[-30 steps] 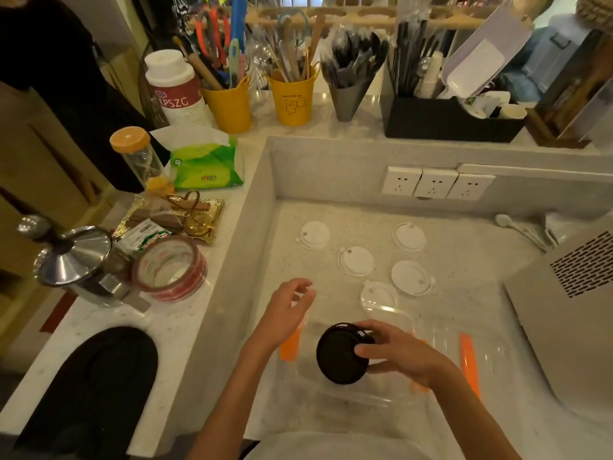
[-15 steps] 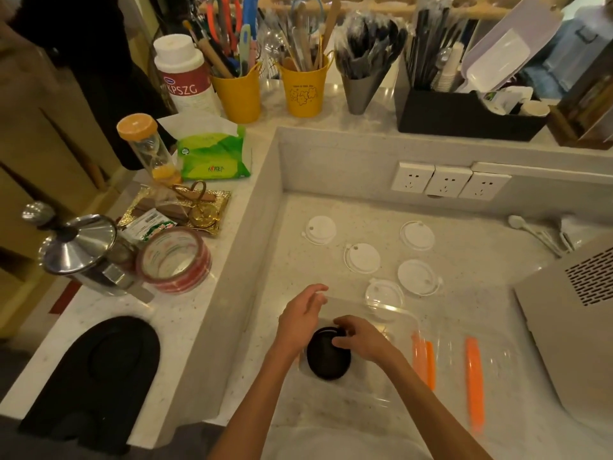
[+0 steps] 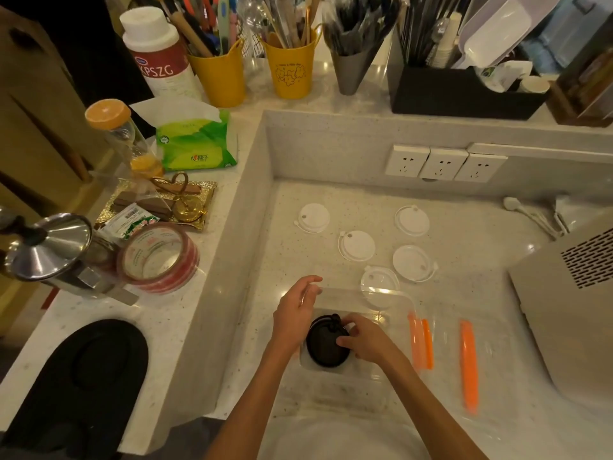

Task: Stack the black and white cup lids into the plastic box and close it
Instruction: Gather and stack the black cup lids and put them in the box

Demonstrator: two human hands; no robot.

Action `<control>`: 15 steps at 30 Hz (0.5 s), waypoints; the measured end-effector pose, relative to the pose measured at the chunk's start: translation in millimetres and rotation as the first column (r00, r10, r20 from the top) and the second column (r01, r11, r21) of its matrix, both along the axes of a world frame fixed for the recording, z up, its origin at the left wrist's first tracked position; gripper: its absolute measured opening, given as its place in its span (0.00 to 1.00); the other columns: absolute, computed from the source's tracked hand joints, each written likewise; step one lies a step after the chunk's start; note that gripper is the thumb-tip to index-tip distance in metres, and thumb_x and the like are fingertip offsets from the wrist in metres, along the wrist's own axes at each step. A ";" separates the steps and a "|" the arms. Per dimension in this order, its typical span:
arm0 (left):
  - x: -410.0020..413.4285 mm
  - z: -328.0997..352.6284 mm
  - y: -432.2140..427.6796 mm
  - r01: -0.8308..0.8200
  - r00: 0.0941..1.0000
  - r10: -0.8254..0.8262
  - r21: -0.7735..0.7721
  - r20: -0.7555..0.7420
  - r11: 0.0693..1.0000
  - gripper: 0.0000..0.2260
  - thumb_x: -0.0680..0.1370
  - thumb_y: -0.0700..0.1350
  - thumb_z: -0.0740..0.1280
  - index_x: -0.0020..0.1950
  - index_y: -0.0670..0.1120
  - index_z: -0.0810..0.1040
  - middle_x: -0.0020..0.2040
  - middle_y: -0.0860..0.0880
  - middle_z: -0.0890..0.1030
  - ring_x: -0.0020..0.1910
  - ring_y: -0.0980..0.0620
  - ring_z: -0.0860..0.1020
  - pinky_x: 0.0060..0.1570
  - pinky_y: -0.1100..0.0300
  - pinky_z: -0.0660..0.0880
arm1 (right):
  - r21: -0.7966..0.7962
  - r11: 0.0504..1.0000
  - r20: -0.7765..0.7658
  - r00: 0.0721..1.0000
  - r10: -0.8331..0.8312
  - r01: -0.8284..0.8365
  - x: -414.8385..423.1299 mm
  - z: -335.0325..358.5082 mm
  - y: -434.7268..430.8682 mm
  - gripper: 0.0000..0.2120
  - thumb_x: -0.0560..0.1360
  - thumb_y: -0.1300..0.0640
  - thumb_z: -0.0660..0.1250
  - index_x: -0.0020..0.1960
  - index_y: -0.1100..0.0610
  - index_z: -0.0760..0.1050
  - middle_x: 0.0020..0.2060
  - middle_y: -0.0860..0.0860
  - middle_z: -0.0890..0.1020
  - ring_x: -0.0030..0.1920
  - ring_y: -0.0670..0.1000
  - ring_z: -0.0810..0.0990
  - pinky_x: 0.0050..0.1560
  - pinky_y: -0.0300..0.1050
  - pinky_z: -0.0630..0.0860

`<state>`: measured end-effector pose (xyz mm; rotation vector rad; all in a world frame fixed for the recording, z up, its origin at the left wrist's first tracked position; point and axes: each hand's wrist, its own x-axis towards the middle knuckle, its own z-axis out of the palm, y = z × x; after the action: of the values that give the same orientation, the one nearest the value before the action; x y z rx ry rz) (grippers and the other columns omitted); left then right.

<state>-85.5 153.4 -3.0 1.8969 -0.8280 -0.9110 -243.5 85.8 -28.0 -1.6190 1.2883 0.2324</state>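
- So a second ago the right hand (image 3: 366,340) was carrying the black lids (image 3: 326,343) over the clear plastic box (image 3: 381,295); now they're sitting down inside it, toward the left end. Looks like the black ones are basically placed.
- Right hand is still on them, fingertips pressed on the top edge of the black stack, more of a light pinch or nudge than a real hold. Can't tell if it's one lid or several nested.
- Left hand (image 3: 293,315) has dropped in beside the box and rests at its left wall, fingers loosely curled, not gripping anything I can see, probably just steadying it.
- What that leaves: the white lids (image 3: 356,245) are all untouched on the counter (image 3: 464,234) behind the box, four scattered flat plus one right up against the box's far rim.
- Box is thin see-through plastic, glossy, rounded corners. Its lid with the orange clip strips (image 3: 468,363) lies just to the right, so it's nowhere near closed.
- Black lids look matte with a raised rim and a small plug on top; the white ones are smooth round discs with little tabs. Counter is pale speckled stone.
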 end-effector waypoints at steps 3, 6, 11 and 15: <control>0.0 0.3 0.8 -0.001 1.000 0.001 -0.008 -0.013 1.000 0.10 0.84 0.55 0.59 0.60 0.65 0.78 0.54 0.61 0.84 0.59 0.59 0.80 0.64 0.45 0.77 | -0.006 1.000 0.011 1.000 0.001 -0.001 -0.2 2.0 0.6 0.20 0.74 0.58 0.72 0.65 0.55 0.74 0.52 0.54 0.80 0.48 0.51 0.78 0.50 0.46 0.77; -0.2 1.3 0.7 -0.008 1.000 0.008 -0.005 -0.027 1.000 0.10 0.84 0.54 0.60 0.59 0.65 0.78 0.53 0.60 0.85 0.59 0.58 0.80 0.64 0.44 0.76 | -0.020 1.000 0.021 1.000 0.004 -0.003 -1.3 1.8 2.3 0.21 0.75 0.58 0.72 0.66 0.55 0.73 0.50 0.54 0.79 0.48 0.50 0.77 0.49 0.41 0.73; -0.1 2.4 1.0 -0.006 0.999 0.006 0.006 -0.035 1.000 0.10 0.83 0.55 0.59 0.60 0.65 0.77 0.54 0.62 0.84 0.59 0.59 0.80 0.65 0.43 0.76 | -0.006 1.000 0.039 0.999 -0.005 0.006 -4.7 3.7 2.7 0.20 0.75 0.60 0.71 0.67 0.55 0.74 0.55 0.58 0.81 0.50 0.52 0.78 0.53 0.42 0.74; 0.5 2.0 0.9 -0.002 1.000 0.002 0.007 -0.030 1.000 0.10 0.83 0.56 0.59 0.60 0.65 0.77 0.53 0.61 0.84 0.59 0.58 0.80 0.65 0.43 0.75 | -0.002 1.000 0.061 0.998 0.010 -0.010 -5.4 6.3 2.1 0.21 0.75 0.62 0.70 0.67 0.57 0.74 0.58 0.58 0.81 0.52 0.50 0.78 0.53 0.40 0.73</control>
<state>-85.0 154.3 -1.1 1.8856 -0.8059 -0.9406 -248.9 87.9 -21.7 -1.6226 1.2343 0.1860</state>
